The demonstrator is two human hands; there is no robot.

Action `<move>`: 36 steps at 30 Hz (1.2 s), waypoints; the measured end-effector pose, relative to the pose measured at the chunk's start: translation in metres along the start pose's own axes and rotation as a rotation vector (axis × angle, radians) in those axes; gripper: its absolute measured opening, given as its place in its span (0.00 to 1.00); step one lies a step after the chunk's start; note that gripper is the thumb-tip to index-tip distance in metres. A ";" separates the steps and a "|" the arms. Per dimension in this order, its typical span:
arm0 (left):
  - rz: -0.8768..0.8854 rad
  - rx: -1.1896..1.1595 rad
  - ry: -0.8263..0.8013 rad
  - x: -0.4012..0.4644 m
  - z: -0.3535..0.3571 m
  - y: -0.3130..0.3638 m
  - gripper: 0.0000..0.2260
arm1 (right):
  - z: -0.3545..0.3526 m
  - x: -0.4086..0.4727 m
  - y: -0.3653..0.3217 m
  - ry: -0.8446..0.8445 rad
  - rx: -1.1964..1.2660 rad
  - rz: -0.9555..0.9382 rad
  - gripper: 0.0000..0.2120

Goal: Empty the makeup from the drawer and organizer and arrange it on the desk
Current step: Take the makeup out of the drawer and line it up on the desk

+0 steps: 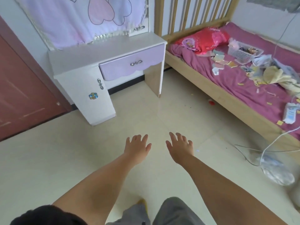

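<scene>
- Both empty: left hand (137,147) and right hand (180,147) stretched forward over the pale tiled floor (48,159), fingers spread and straight, holding nothing; well apart from any furniture
- Task's things ahead: white dressing desk (90,52) against the wall, top bare; lilac-fronted drawer (132,66) pushed in, silver bow-shaped handle (136,63) on its front; white cupboard door (90,95) below left with a blue flower sticker (93,95); no makeup visible anywhere on the desk
- Possible organizer: white perforated plastic basket (241,53) on the purple-sheeted wooden bed (227,78), among scattered paper scraps; contents too small to identify
- Likely risks, by judgement: drawer yanked by the small handle, spilling loose items; basket tipped while lifted off soft bedding, dropping contents among the scraps; white cable (276,140) trailing from bed to floor catching a foot on the way across
- Writing: none legible; no brands or labels readable on drawer, basket or bed clutter
</scene>
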State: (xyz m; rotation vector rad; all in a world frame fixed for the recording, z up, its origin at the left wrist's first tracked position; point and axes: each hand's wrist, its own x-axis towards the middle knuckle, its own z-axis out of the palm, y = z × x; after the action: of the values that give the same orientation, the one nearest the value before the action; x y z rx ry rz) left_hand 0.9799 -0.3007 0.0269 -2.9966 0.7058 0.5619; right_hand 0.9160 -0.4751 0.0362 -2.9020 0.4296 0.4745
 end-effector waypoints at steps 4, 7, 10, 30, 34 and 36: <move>0.034 0.017 -0.013 0.093 -0.033 0.003 0.24 | -0.030 0.088 0.016 -0.010 0.010 0.038 0.25; 0.032 0.009 0.024 0.170 -0.054 0.010 0.23 | -0.052 0.165 0.033 -0.007 -0.005 0.024 0.25; -0.041 -0.030 0.047 0.245 -0.074 0.013 0.23 | -0.077 0.245 0.049 -0.009 -0.043 -0.025 0.25; -0.494 -0.567 -0.118 0.599 -0.181 -0.127 0.13 | -0.182 0.689 -0.042 -0.209 -0.050 -0.267 0.22; -0.682 -0.909 -0.142 0.663 -0.190 -0.164 0.18 | -0.180 0.760 -0.081 -0.399 0.180 -0.125 0.17; -0.810 -1.162 -0.112 0.688 -0.192 -0.177 0.17 | -0.179 0.787 -0.098 -0.481 0.367 -0.038 0.17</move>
State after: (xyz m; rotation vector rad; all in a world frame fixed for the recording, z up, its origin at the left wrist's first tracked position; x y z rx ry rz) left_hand 1.6958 -0.4555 -0.0437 -3.5795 -1.2518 1.3503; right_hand 1.7114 -0.6193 -0.0478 -2.3386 0.3402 0.9443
